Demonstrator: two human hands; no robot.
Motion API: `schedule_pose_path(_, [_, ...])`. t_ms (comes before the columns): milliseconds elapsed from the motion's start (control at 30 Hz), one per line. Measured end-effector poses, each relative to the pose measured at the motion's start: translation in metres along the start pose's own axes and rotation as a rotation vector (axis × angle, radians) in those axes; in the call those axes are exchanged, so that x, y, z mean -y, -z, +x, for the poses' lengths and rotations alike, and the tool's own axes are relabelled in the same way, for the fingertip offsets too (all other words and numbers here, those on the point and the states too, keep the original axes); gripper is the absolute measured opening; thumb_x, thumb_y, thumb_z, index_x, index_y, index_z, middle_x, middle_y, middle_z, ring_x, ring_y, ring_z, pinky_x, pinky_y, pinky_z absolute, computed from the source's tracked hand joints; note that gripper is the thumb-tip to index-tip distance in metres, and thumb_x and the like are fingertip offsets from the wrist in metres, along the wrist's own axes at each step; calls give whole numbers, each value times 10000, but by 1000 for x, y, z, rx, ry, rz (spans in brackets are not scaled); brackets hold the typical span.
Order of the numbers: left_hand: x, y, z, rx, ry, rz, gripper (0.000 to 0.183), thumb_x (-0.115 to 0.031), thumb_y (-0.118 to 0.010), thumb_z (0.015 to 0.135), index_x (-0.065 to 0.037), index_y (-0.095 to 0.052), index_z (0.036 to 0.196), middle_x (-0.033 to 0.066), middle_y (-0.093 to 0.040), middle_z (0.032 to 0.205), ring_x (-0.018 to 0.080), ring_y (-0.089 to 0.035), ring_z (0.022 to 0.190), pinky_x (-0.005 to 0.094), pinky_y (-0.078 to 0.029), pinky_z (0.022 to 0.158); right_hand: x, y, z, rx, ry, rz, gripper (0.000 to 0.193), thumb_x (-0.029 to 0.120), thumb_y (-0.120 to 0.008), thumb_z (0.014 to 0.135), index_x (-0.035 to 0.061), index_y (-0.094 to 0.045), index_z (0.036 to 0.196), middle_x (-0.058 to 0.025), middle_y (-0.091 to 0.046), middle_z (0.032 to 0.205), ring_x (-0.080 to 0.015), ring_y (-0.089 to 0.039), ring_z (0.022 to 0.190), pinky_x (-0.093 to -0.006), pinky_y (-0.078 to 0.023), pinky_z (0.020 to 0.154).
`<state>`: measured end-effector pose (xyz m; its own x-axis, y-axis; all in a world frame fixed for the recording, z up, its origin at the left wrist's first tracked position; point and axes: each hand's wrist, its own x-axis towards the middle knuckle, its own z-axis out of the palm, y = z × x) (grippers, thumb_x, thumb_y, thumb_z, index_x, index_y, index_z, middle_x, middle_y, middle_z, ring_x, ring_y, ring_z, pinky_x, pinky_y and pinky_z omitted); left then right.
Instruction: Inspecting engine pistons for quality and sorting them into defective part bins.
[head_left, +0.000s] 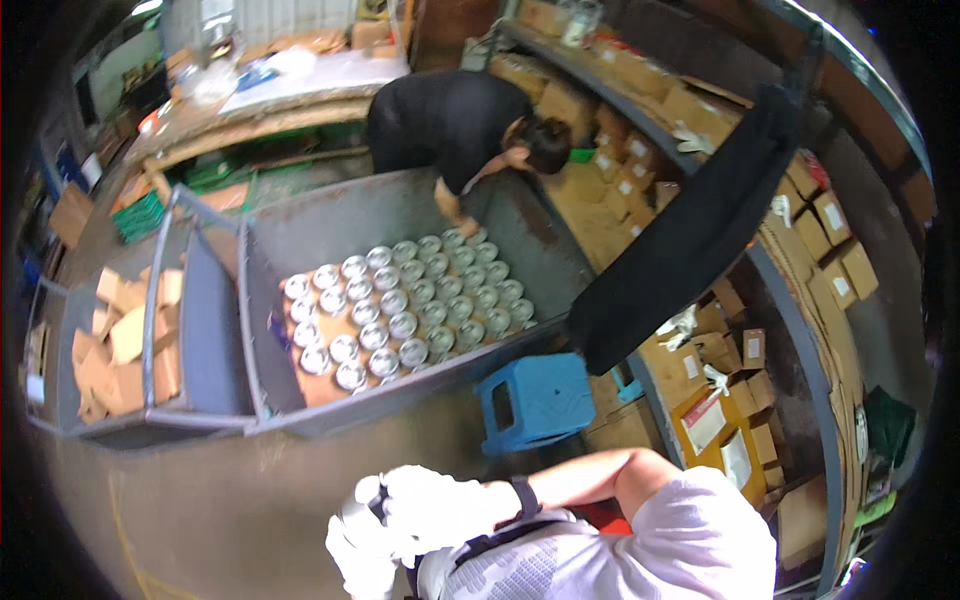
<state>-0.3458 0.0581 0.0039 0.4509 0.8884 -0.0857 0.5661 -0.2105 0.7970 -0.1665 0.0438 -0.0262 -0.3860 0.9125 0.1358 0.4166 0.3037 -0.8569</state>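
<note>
While the hands meet low on the near side, just left of middle, they are together, touching or overlapping: right hand (435,510) on top, left hand (358,555) lower and to its left. Finger grip washed out by glare; cannot tell if either is closed on anything. Dark strip (379,500) shows between them, kind unclear.

Step in hand, my judgement: seating or straightening a glove. Best done by pulling from the cuff, evenly, working each finger down to its tip and smoothing the palm, since loose cloth would dull the grip. Mind the watch (524,496) on the right wrist; a cuff could catch on it. Clear of the bin (400,388) is a sound place for it.

Gloves (425,488): on both hands, near side, well apart from the silver parts (402,324) in the bin. White, soft-looking, bulky, creased at the edges. Weave and any dirt lost to brightness.
</note>
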Motion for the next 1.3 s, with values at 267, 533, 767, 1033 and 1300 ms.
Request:
schedule_pose_path(267, [41, 34, -32, -252, 330, -1275, 724, -629, -305, 968, -79, -439, 1420, 121, -556, 1321, 292, -549, 1193, 436, -464, 993, 47, -37, 96, 341, 42, -193, 301, 352, -669, 745, 61, -620, 686, -104, -590, 699, -295, -602, 689, -427, -471, 543])
schedule_pose_path(533, [140, 57, -48, -494, 547, -1371, 658, -527, -435, 991, -73, -412, 1467, 135, -495, 1439, 312, -545, 1254, 436, -499, 1001, 34, -22, 191, 533, 192, -204, 291, 354, -648, 761, 63, -661, 753, -142, -606, 715, -328, -624, 675, -445, -492, 538])
schedule_pose_path(767, [147, 96, -61, -807, 752, -1265, 569, -445, -484, 1004, -36, -468, 1399, 178, -616, 1198, 260, -666, 824, 350, -539, 590, 32, -22, 274, 639, 216, -295, 385, 435, -639, 816, 52, -650, 777, -170, -628, 818, -341, -629, 812, -469, -516, 695])
schedule_pose_path(1033, [190, 152, -99, -994, 865, -1260, 556, -474, -482, 993, -36, -506, 1335, 204, -633, 1102, 274, -645, 694, 374, -530, 559, 53, -89, 351, 639, 301, -247, 416, 471, -681, 752, 55, -688, 746, -192, -667, 756, -375, -655, 769, -473, -504, 720])
schedule_pose_path(1300, [281, 260, -175, -1155, 1003, -1300, 464, -362, -542, 981, -30, -571, 1304, 169, -686, 1086, 202, -645, 795, 367, -533, 672, 97, -237, 444, 776, 241, -325, 429, 488, -661, 754, 67, -731, 808, -175, -693, 777, -361, -677, 791, -468, -516, 729])
